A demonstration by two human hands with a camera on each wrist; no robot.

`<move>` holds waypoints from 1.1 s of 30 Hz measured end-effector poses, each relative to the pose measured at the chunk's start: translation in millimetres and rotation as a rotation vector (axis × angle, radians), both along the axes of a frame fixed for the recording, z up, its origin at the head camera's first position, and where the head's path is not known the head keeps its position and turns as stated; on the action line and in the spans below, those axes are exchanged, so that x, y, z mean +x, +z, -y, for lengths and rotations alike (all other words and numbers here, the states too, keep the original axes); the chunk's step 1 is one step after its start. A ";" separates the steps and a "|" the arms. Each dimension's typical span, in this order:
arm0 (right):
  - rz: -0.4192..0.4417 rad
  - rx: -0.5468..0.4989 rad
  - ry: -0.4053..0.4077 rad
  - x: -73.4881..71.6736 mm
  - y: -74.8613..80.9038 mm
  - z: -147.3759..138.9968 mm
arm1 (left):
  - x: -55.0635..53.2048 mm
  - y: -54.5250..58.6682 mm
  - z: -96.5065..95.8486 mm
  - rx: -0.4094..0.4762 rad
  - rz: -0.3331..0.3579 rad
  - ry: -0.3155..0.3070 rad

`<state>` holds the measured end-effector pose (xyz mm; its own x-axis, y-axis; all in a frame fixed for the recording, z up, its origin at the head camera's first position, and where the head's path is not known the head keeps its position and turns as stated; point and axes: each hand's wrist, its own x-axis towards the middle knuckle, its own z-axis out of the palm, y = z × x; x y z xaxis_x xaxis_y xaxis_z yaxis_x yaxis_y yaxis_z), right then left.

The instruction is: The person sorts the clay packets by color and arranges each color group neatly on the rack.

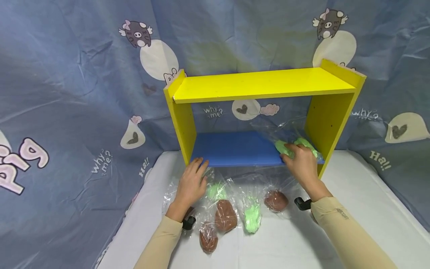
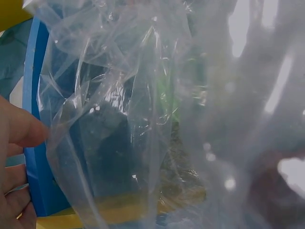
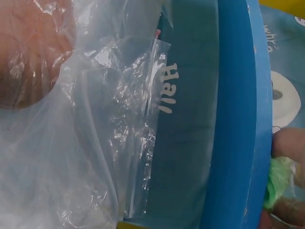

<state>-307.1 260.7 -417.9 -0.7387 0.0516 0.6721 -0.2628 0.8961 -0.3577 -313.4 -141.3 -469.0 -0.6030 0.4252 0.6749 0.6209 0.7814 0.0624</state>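
Note:
A small shelf unit has a yellow frame (image 1: 262,85) and a blue lower board (image 1: 231,145). My left hand (image 1: 191,183) rests on the front left edge of that board, its fingers lying over the edge. At the board's right end my right hand (image 1: 302,164) grips a clear plastic bag with bright green lumps (image 1: 304,142) inside. In the right wrist view, fingers close around the green bag (image 3: 279,181) just beyond the blue edge. Loose clear plastic (image 2: 114,109) covers much of the left wrist view, beside the thumb.
In front of the shelf, on a white cloth (image 1: 268,246), lie several clear bags holding green lumps (image 1: 252,216) and brown lumps (image 1: 226,216). One brown lump (image 1: 276,201) lies close to my right forearm. A blue printed curtain (image 1: 84,74) hangs behind and around.

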 end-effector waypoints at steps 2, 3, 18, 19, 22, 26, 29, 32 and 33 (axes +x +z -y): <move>0.010 -0.001 0.002 -0.3 0.6 -0.5 | -0.8 0.2 -0.5 -0.003 -0.006 -0.002; 0.015 0.000 0.006 -0.1 0.6 -0.7 | -1.1 0.3 -0.6 -0.005 -0.005 -0.003; -0.003 0.002 0.063 21.4 1.9 3.6 | -3.0 -2.5 -0.4 -0.017 0.030 0.017; -0.012 0.002 0.062 24.3 2.9 3.7 | -2.9 -2.7 -0.5 -0.015 0.032 0.016; -0.040 -0.008 0.069 34.3 5.9 5.5 | -2.7 -3.0 -0.6 -0.010 0.037 0.020; -0.091 -0.026 0.092 50.8 7.0 9.9 | -2.6 -1.9 -0.2 -0.004 0.048 0.024; -0.123 -0.027 0.119 64.2 4.1 15.3 | -2.4 -0.7 0.0 -0.002 0.056 0.024; -0.143 -0.024 0.145 75.9 -0.6 22.1 | -2.5 -0.6 0.2 -0.003 0.063 0.030; -0.146 -0.021 0.151 79.4 -2.6 24.6 | -2.5 -0.6 0.2 -0.005 0.065 0.033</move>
